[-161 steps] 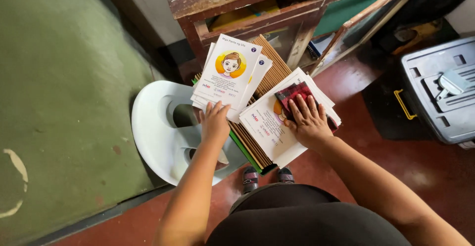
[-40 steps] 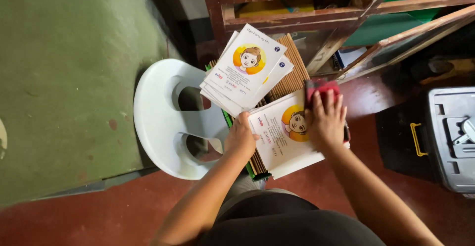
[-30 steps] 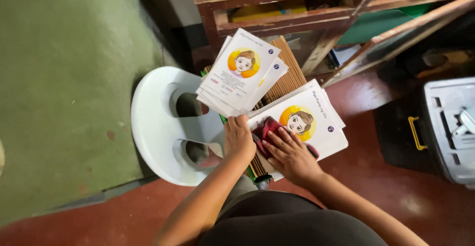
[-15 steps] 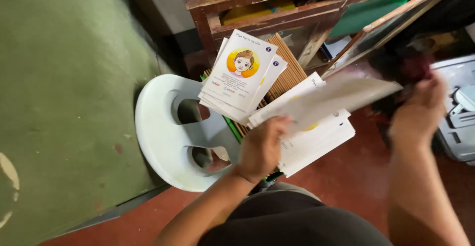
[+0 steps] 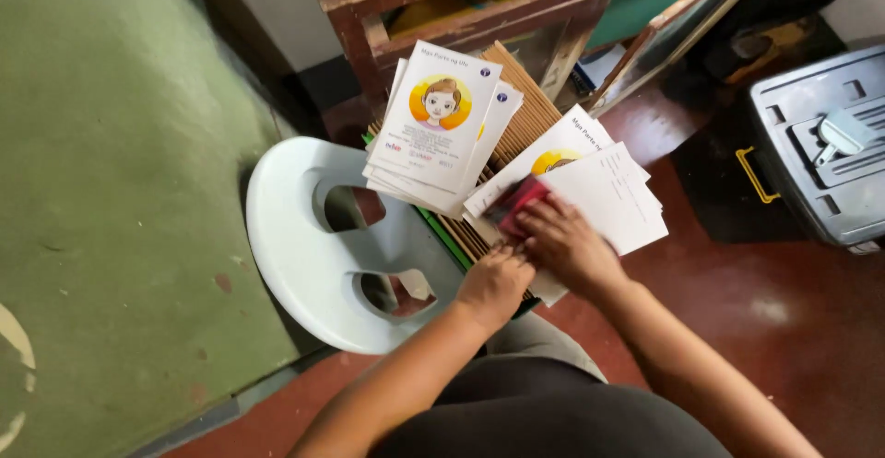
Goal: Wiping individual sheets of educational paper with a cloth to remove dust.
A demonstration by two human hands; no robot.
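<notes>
My right hand point(image 5: 567, 246) lies flat on the nearer pile of printed sheets point(image 5: 608, 195), with its fingers closed around a small red pad point(image 5: 516, 207), which I press down at the left edge of the top sheet. This top sheet shows its plain back, with only some lines of text; under it the corner of a sheet with a yellow circle looks out. My left hand point(image 5: 496, 283) is curled together and rests on the near corner of the same pile, just beside the right one; I think it holds the sheets steady, but I cannot tell if it grips something.

The second pile of sheets point(image 5: 441, 126) lies further from me, face up, with a drawing of a child's head in a yellow circle on top. Both piles rest on a stack of brown folders point(image 5: 525, 112), and this stack sits on a white plastic stool point(image 5: 304, 255), not on a desk. Behind it stands an old wooden shelf point(image 5: 442, 6), and at the right a grey plastic box point(image 5: 820, 154) is on the red floor.

In my judgement I am in the middle of working through the sheets one by one, rubbing or pressing each with the pad. The next move calls for a careful lift of only the top sheet, while the left hand keeps the rest from sliding off the folders.
</notes>
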